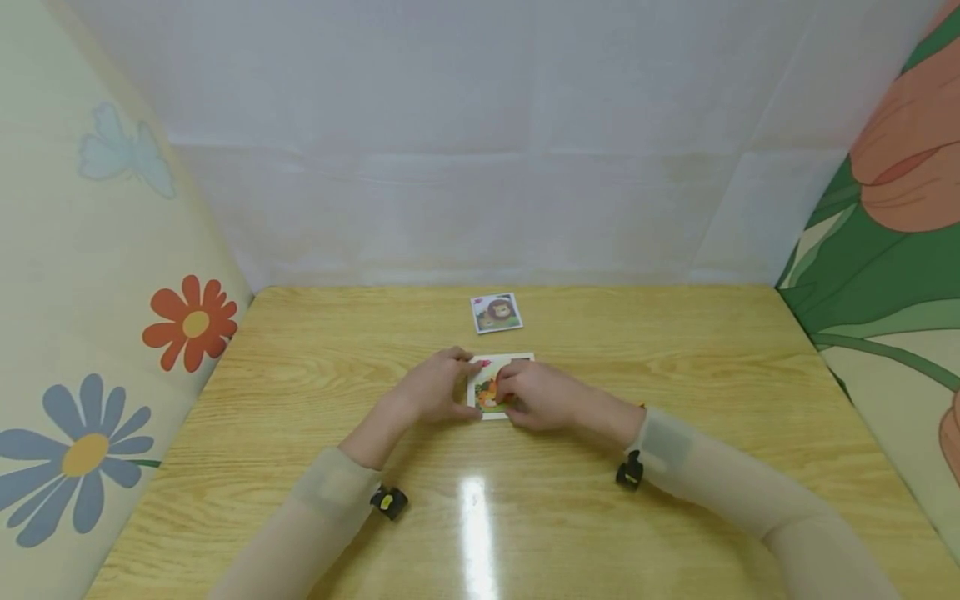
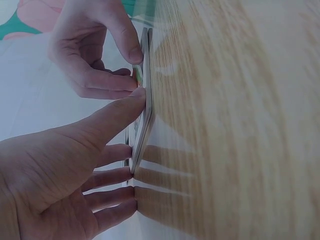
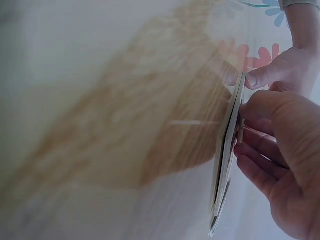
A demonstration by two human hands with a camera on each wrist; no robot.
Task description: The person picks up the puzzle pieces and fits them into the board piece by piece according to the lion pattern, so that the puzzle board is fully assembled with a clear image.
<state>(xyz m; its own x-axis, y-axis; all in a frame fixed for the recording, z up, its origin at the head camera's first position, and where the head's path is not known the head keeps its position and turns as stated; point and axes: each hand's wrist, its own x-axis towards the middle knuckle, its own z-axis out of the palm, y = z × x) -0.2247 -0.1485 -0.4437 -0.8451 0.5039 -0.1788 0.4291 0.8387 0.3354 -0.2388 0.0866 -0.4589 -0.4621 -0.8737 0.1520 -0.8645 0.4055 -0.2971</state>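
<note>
On the table lies a small picture puzzle board, white-rimmed, with an orange animal among green. My left hand holds it by its left side, thumb at the near corner and fingers at the far one. The left wrist view shows the left thumb on the board's edge. Over the board's right half, my right hand pinches a thin puzzle piece between thumb and fingers. Those fingers hide most of that piece and part of the picture.
Beyond the board lies a square lion picture. A pale cloth hangs behind the wood-grain table. Flower-printed panels stand at both sides. Glare shows on the near tabletop.
</note>
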